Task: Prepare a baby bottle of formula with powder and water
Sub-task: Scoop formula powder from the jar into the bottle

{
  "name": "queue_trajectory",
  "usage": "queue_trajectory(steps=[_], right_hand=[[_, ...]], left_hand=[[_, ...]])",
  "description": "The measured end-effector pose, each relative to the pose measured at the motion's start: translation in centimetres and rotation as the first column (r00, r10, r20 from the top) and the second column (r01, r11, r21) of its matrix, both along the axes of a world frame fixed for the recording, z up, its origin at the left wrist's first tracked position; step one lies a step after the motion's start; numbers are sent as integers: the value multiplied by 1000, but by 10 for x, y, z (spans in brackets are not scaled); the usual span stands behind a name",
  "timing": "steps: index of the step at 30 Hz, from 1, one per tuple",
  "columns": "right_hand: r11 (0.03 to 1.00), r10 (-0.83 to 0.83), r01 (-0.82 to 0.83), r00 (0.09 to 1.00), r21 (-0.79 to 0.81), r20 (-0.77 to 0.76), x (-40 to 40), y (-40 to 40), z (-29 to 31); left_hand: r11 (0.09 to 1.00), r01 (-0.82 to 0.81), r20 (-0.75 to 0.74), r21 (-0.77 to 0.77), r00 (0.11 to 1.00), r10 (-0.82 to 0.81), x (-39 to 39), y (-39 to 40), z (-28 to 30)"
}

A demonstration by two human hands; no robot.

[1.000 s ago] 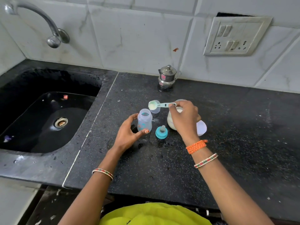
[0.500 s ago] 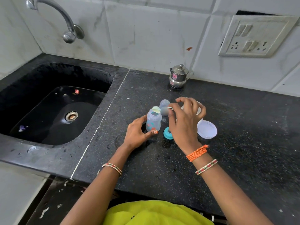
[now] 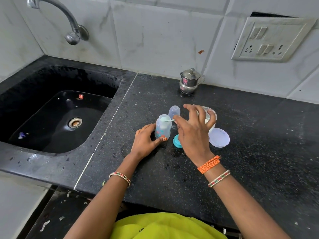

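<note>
My right hand (image 3: 193,133), pinching the scoop (image 3: 166,120), has moved from tub (image 3: 211,116) to bottle (image 3: 162,129), steadied by my left hand (image 3: 145,144): powder goes in.

Your left hand (image 3: 144,144) grips the open baby bottle (image 3: 162,126) upright on the counter (image 3: 259,152). Your right hand (image 3: 193,133) pinches the scoop (image 3: 166,119) over its mouth; the powder tub (image 3: 211,118) stands at its three o'clock.

Translucent bottle (image 3: 163,127), perhaps orange-and-teal print; teal ring (image 3: 177,141).

black counter (image 3: 241,152), bottle (image 3: 162,129), lid (image 3: 219,137), pot (image 3: 189,81)
</note>
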State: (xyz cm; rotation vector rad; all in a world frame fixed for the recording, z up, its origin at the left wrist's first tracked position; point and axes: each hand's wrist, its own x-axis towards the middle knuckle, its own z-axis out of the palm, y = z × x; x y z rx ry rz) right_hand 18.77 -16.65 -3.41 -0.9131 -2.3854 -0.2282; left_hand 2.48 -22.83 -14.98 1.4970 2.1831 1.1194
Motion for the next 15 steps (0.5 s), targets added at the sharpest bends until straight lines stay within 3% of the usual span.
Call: queue_trajectory(steps=[12, 15], right_hand=[[999, -31, 30, 999, -42, -13, 0, -1, 0], [998, -29, 24, 996, -55, -89, 1, 0, 4]], left_hand=[[1000, 6, 38, 18, 999, -7, -1, 0, -3], [1000, 6, 32, 29, 999, -7, -1, -1, 0]])
